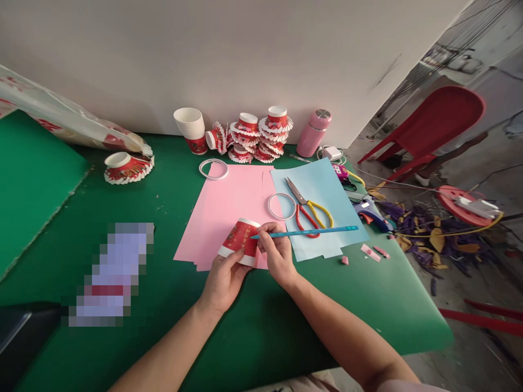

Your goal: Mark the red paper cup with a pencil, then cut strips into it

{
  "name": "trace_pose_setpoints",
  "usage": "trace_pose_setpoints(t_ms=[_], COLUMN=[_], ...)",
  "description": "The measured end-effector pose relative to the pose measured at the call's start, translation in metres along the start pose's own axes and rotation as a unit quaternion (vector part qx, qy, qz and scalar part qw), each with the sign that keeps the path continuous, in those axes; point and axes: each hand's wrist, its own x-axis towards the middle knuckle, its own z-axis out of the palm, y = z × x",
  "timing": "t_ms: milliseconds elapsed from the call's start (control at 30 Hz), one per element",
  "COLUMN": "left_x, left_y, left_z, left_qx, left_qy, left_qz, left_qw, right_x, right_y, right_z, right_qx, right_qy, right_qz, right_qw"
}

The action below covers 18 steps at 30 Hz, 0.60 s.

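My left hand (226,277) is closed round the lower part of a red and white paper cup (241,239), which lies tilted above pink paper (235,190). My right hand (275,253) pinches a blue pencil (318,231) near its tip, and the tip points at the cup's red side. The pencil's long end reaches right, over blue paper (322,185). On that blue paper rest scissors (303,204) with red and yellow handles. A white ring (281,206) lies across the edge between the pink and blue sheets.
Against the wall stand stacked cups (189,122), fringed red cups (265,136) and a pink bottle (314,133). Another ring (213,169) lies behind the pink paper. A fringed cup (126,166) sits left; a glue gun (373,215) lies at the right edge.
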Motion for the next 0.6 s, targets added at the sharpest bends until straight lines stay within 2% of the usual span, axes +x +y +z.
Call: trace_pose_setpoints(t_ms=[200,367,600], left_x=[0.0,0.001,0.0], left_y=[0.004,0.0,-0.004], left_z=[0.001,-0.002,-0.002], left_qx=[-0.032,0.0,0.04], left_qy=[-0.023,-0.013,-0.013], left_qz=[-0.012,0.004,0.029], left_qw=[0.999,1.0,0.999], right_x=[0.001,0.002,0.002], right_y=[-0.014,-0.015,-0.015], right_z=[-0.002,-0.001,-0.004], right_qx=[-0.004,-0.094,-0.179], right_qy=[-0.056,-0.066,-0.077], right_qz=[-0.019,-0.019,-0.073], right_qw=[0.998,0.993,0.978])
